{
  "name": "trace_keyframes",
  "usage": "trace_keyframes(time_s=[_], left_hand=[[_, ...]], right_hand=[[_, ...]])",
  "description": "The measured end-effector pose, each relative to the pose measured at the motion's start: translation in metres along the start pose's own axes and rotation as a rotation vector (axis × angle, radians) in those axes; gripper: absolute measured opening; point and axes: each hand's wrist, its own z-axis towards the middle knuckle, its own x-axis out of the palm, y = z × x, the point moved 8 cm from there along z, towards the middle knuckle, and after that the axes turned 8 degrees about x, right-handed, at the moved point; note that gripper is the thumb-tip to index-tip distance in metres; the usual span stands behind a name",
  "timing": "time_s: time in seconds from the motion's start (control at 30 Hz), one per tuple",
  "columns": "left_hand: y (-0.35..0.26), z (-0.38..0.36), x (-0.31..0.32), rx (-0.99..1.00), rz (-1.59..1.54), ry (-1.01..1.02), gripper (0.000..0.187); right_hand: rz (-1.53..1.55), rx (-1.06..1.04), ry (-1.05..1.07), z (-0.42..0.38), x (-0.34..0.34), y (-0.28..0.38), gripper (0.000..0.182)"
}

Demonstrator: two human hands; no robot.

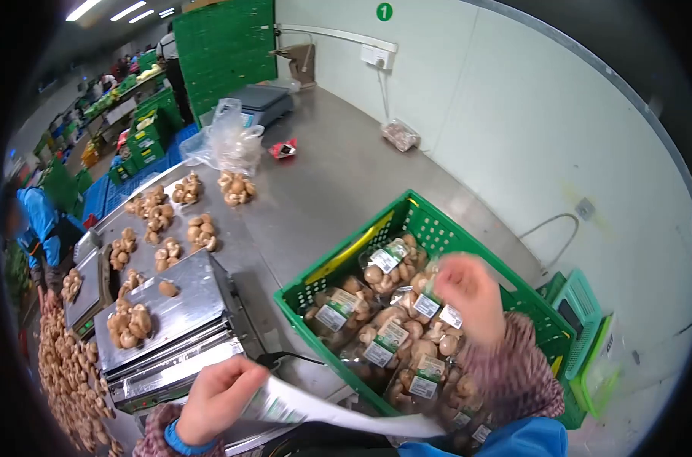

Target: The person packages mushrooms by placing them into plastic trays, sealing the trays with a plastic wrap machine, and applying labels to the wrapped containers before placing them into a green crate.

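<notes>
My left hand (218, 397) is closed on one end of a long white label strip (323, 407) with green print, which runs to the right across my lap. Over the green crate (346, 247) hangs my right hand (471, 293), blurred, its fingers curled; whether they hold anything is too smeared to tell. Inside the crate lie several bagged packs of brown mushrooms (389, 335) with white and green labels. Left of the crate, a metal scale (178, 305) carries a mushroom cluster (129, 324) and one single mushroom (168, 289).
Mushroom clusters (201, 231) sit on the metal table (277, 221). Clear plastic bags (235, 141) and a second scale (264, 103) are farther back. At the far left, a co-worker in blue (41, 221) reaches toward a mushroom heap (68, 373). A white wall (506, 99) bounds the right.
</notes>
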Motion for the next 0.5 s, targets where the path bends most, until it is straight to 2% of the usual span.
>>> trace_keyframes(time_s=[0.07, 0.1, 0.13, 0.17, 0.2, 0.27, 0.3, 0.33, 0.4, 0.47, 0.5], left_hand=[[-0.002, -0.009, 0.006, -0.053, -0.098, 0.001, 0.016], [-0.005, -0.011, 0.01, -0.051, -0.111, 0.002, 0.015], [-0.008, -0.01, 0.013, -0.041, -0.123, -0.001, 0.015], [-0.007, -0.011, 0.015, -0.019, -0.137, 0.009, 0.017], [-0.011, -0.011, 0.017, -0.016, -0.134, 0.016, 0.017], [-0.021, -0.017, 0.017, -0.006, -0.083, 0.021, 0.019], [-0.024, -0.019, 0.013, 0.011, -0.044, -0.017, 0.022], [-0.026, -0.021, 0.008, 0.035, -0.033, -0.04, 0.024], [-0.028, -0.021, -0.001, 0.064, -0.053, -0.075, 0.026], [-0.034, -0.017, 0.0, 0.067, -0.144, -0.111, 0.025], [-0.032, -0.012, -0.005, 0.097, -0.217, -0.066, 0.019]], right_hand=[[-0.036, 0.26, -0.106, 0.043, -0.062, -0.093, 0.045], [0.006, 0.384, -0.06, 0.053, -0.073, -0.142, 0.05], [-0.178, 0.476, -0.106, 0.059, -0.084, -0.189, 0.05], [-0.4, 0.414, -0.151, 0.061, -0.086, -0.212, 0.05], [-0.62, 0.351, -0.194, 0.059, -0.083, -0.212, 0.05], [-0.678, -0.033, -0.447, 0.052, -0.107, -0.182, 0.044], [-0.511, 0.069, -0.518, 0.043, -0.123, -0.167, 0.036], [-0.28, 0.136, -0.44, 0.04, -0.142, -0.163, 0.03], [-0.193, 0.636, -0.185, 0.026, -0.155, -0.198, 0.027], [-0.596, 0.515, -0.101, 0.019, -0.141, -0.212, 0.028], [-0.955, 0.362, -0.178, 0.019, -0.136, -0.199, 0.043]])
